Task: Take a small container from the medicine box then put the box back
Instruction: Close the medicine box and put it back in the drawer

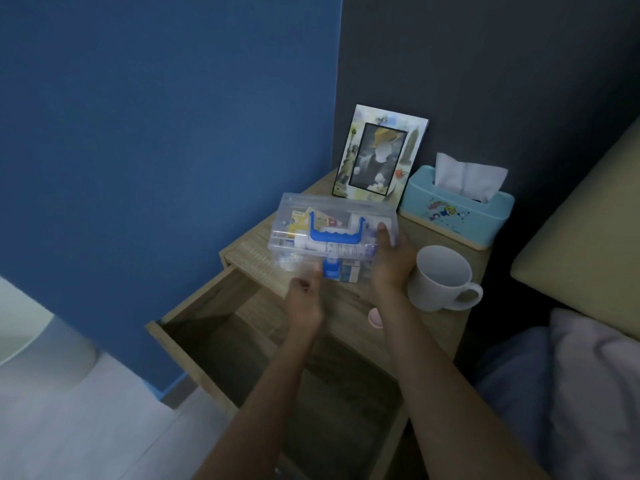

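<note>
The medicine box (332, 233) is clear plastic with a blue handle and a blue front latch, and packets and tubes show through it. It is tilted toward me above the wooden nightstand (349, 299). My right hand (391, 261) grips its right end, thumb on the lid. My left hand (306, 296), blurred, holds the front lower edge just left of the latch. A small pink round container (376, 317) lies on the nightstand top, partly hidden behind my right wrist.
The nightstand drawer (242, 358) is pulled open below my arms. A white mug (440, 278) stands right of my right hand. Behind the box are a photo frame (379, 157) and a blue tissue box (457, 209). Bedding lies at the right.
</note>
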